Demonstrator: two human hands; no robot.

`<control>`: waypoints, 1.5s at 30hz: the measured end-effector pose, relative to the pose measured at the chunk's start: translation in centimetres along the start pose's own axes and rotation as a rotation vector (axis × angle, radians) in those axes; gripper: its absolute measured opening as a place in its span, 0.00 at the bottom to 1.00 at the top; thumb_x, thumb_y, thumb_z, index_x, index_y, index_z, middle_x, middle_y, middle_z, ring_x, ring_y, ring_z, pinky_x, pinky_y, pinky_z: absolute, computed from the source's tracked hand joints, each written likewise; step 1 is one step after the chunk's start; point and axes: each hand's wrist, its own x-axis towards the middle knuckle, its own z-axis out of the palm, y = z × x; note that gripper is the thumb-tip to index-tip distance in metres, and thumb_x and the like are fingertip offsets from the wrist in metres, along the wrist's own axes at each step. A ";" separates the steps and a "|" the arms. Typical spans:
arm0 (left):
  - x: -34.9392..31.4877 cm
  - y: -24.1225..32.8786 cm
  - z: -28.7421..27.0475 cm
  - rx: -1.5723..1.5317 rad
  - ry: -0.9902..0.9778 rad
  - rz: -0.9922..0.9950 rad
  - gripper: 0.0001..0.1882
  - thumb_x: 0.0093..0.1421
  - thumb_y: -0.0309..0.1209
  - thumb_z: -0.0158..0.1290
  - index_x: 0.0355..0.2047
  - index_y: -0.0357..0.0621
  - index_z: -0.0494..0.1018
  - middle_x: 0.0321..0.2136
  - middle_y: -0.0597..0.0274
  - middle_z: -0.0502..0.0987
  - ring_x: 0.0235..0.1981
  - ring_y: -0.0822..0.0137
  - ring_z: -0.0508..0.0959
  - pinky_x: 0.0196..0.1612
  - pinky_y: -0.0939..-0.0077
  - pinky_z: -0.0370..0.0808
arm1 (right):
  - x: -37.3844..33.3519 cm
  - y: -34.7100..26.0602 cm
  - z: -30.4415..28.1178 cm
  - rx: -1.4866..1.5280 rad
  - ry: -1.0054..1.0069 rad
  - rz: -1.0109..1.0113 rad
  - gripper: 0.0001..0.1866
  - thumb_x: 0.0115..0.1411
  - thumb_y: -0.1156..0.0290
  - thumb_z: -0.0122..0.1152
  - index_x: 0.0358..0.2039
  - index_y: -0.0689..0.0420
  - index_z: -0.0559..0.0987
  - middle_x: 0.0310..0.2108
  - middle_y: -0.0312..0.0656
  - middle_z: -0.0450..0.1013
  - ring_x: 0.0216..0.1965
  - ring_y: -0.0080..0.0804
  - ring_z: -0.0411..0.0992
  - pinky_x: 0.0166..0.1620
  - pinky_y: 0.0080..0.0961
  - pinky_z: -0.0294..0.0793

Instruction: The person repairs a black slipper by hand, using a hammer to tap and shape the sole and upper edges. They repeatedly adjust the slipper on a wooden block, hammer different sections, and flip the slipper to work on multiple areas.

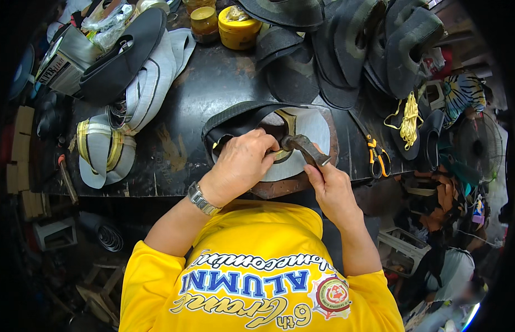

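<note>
Workpiece point(308, 130): curved black-and-white piece with a cream-edged opening, near the front edge of the table point(213, 72), lying over a brown slab point(279, 189), which would seem to give it a firm backing
Left hand point(238, 157): thumb and forefinger drawn nearly together on the workpiece at its inner edge, probably to steady that edge; whether something small is pinched there too, I cannot tell
Right hand point(332, 191): fingers curled around the hammer point(310, 150), the grip part hidden; the metal head lies just beside the left fingertips, a closeness that suggests short, controlled work
Orange-handled cutter point(377, 157): on the table to the right, near the right hand, likely laid there to be within reach
Black pieces point(346, 50): heaped at the far side, overlapping, perhaps to leave the near side for handling
Pale pieces point(152, 83): bundled at the left, nested together, apparently to save room
Yellow cord point(411, 120): gathered in a loose bundle on a dark piece at the right, presumably against tangling
Yellow tub point(240, 27): beyond the workpiece, beside an amber jar point(205, 23), seemingly clear of both elbows
</note>
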 end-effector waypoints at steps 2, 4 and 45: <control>0.1 0.0 0.6 -0.008 0.029 0.021 0.06 0.56 0.23 0.62 0.35 0.38 0.80 0.34 0.50 0.79 0.37 0.48 0.81 0.42 0.62 0.78 | 0.0 -0.2 -0.4 0.048 0.012 0.066 0.22 0.70 0.68 0.59 0.63 0.53 0.74 0.36 0.59 0.79 0.40 0.60 0.79 0.40 0.41 0.78; 0.3 -0.2 1.0 -0.020 0.061 0.064 0.05 0.56 0.23 0.62 0.34 0.39 0.79 0.33 0.50 0.79 0.37 0.48 0.80 0.42 0.62 0.78 | 0.0 -0.5 -0.5 0.081 0.069 0.031 0.21 0.70 0.69 0.59 0.62 0.53 0.75 0.37 0.59 0.79 0.41 0.59 0.79 0.42 0.38 0.79; -0.5 -0.6 -0.6 -0.077 0.003 0.061 0.03 0.60 0.21 0.58 0.35 0.34 0.79 0.35 0.49 0.78 0.36 0.47 0.82 0.42 0.61 0.80 | 0.4 -1.9 0.7 0.065 0.224 -0.157 0.25 0.66 0.74 0.62 0.64 0.51 0.74 0.39 0.57 0.79 0.37 0.57 0.79 0.39 0.41 0.79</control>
